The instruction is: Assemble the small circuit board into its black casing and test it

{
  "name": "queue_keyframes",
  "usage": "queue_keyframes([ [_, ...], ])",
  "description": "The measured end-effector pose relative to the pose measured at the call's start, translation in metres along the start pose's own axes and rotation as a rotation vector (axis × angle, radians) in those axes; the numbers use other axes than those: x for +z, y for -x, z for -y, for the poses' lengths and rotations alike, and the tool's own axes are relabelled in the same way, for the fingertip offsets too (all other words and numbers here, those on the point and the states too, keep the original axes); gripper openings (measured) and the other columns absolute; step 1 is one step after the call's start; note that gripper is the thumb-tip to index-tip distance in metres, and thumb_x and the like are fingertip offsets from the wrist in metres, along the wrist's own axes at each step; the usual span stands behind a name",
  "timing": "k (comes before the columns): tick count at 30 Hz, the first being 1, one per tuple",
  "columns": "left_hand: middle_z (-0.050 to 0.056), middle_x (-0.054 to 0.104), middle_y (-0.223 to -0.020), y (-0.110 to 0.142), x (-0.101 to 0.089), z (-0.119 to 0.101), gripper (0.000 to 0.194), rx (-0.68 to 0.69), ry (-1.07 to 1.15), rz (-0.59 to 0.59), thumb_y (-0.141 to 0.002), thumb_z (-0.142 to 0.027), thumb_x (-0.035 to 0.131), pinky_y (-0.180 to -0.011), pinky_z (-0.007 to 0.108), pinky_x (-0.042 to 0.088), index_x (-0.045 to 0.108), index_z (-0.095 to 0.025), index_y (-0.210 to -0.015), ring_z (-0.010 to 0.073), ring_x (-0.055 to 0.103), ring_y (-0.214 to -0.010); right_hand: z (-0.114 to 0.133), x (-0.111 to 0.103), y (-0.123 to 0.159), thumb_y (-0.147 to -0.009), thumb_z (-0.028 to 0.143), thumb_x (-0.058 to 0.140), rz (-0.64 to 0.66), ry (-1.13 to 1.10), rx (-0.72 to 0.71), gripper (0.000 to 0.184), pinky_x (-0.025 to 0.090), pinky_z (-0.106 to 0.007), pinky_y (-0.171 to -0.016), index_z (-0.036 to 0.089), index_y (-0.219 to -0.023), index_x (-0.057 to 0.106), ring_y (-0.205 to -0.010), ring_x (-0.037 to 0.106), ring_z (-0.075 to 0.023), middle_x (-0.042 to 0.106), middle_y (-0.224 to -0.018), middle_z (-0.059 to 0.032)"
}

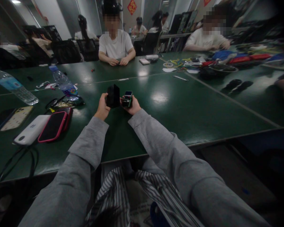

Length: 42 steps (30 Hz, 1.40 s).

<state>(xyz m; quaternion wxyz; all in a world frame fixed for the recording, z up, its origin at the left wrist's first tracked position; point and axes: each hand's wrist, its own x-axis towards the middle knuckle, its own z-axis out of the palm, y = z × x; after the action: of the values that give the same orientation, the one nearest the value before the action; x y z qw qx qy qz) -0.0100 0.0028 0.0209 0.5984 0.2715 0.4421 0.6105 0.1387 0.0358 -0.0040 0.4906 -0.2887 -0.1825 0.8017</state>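
While my two grey sleeves [156, 130] reach over its near edge, the dark green counter [180, 116] takes up most of the space before me, its surface shiny where light falls on it. Across it sits a person in a white shirt [116, 44], hands together on the far side, and another person [207, 37] is off to the right. Near that second person lies a jumbled heap [241, 59] of blue, red and yellow things. Over on my left are a large clear bottle [16, 87] and a blue-capped bottle [62, 80].

My left hand [101, 108] and right hand [135, 107] are just beside each other, both in front of me and each curled around something. Left of them, a pink-framed phone [52, 126] lies dark screen up beside a white rounded device [30, 129], with a speckled case [17, 118] farther left.

The left hand holds a black boxy case [113, 96] by its left side. Smaller than that, a green circuit board [127, 101] with a little pale panel sits in the grip of my right hand; I can't tell whether those fingertips touch the case. Beyond, a slim silvery stick [180, 78] and a tiny red bit [92, 70] lie on the counter.
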Motion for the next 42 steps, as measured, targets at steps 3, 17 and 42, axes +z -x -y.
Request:
queue_keyframes([
  [3, 0.002, 0.064, -0.070, -0.007, -0.007, 0.009, 0.022, -0.121, 0.097, 0.035, -0.089, -0.036, 0.053, -0.063, 0.026, 0.053, 0.063, -0.017, -0.093, 0.0148, 0.063, -0.063, 0.000, -0.004, -0.005, -0.103, 0.055, 0.013, 0.024, -0.031, 0.002, 0.057, 0.060, -0.034, -0.063, 0.019, -0.095, 0.056, -0.072, 0.069, -0.0198, 0.070, -0.080, -0.0089],
  [17, 0.006, 0.067, -0.074, -0.020, -0.016, 0.020, 0.028, -0.190, 0.263, 0.000, -0.093, -0.043, 0.052, -0.060, 0.028, 0.054, 0.063, -0.018, -0.097, 0.0185, 0.066, -0.066, -0.001, -0.003, -0.007, -0.104, 0.051, 0.010, 0.040, -0.135, 0.042, 0.056, 0.064, -0.037, -0.068, 0.018, -0.098, 0.055, -0.084, 0.072, -0.0214, 0.071, -0.086, -0.0105],
  [42, 0.011, 0.073, -0.087, -0.007, -0.002, 0.016, 0.046, -0.164, 0.164, 0.120, -0.096, -0.046, 0.041, -0.082, 0.038, 0.055, 0.064, -0.012, -0.118, 0.0244, 0.070, -0.085, -0.003, 0.004, -0.004, -0.104, 0.051, 0.016, 0.035, -0.035, 0.031, 0.053, 0.061, -0.038, -0.073, 0.019, -0.095, 0.058, -0.074, 0.070, -0.0200, 0.069, -0.075, -0.0057],
])
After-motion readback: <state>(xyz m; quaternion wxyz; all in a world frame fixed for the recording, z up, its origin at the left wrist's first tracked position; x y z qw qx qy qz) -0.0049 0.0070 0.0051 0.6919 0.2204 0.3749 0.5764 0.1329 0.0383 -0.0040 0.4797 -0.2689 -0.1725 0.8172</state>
